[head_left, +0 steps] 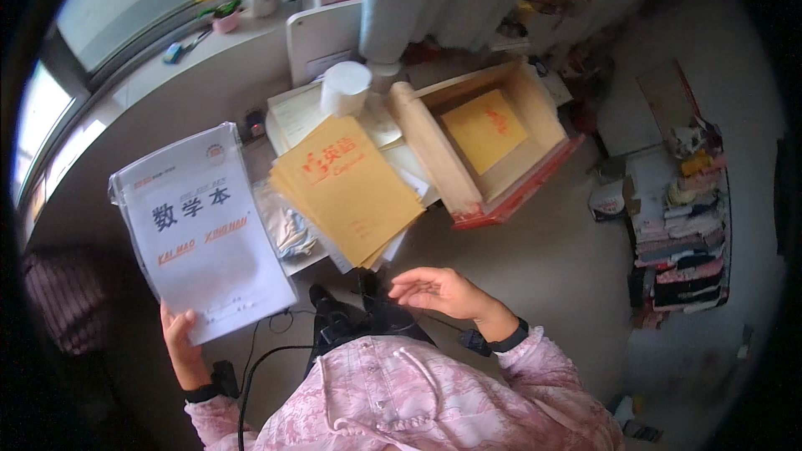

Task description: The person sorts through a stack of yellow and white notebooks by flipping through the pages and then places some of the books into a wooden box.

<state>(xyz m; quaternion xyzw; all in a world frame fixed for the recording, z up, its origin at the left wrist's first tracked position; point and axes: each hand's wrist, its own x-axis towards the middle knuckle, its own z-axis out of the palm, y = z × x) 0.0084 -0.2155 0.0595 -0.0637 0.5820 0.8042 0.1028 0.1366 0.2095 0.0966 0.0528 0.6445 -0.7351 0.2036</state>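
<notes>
My left hand (177,336) grips the lower left corner of a white exercise book (205,259), thumb on top. The book has large dark lettering and orange print, and seems to be one of several stacked together. My right hand (443,291) is in the air with fingers stretched out and holds nothing. Just beyond it is a fanned stack of yellow-orange booklets (359,200) with red print. An open wooden box like a drawer (434,150), with a red front edge, stands to the right. Inside it lies another yellow booklet (486,138).
Behind the booklets stands a white paper roll (346,88) on papers. A clear bag (288,221) lies between the white book and the booklets. A potted yellow flower (219,8) is on the windowsill. Piled clothes (685,242) fill a shelf at right; black cables (276,351) hang near my legs.
</notes>
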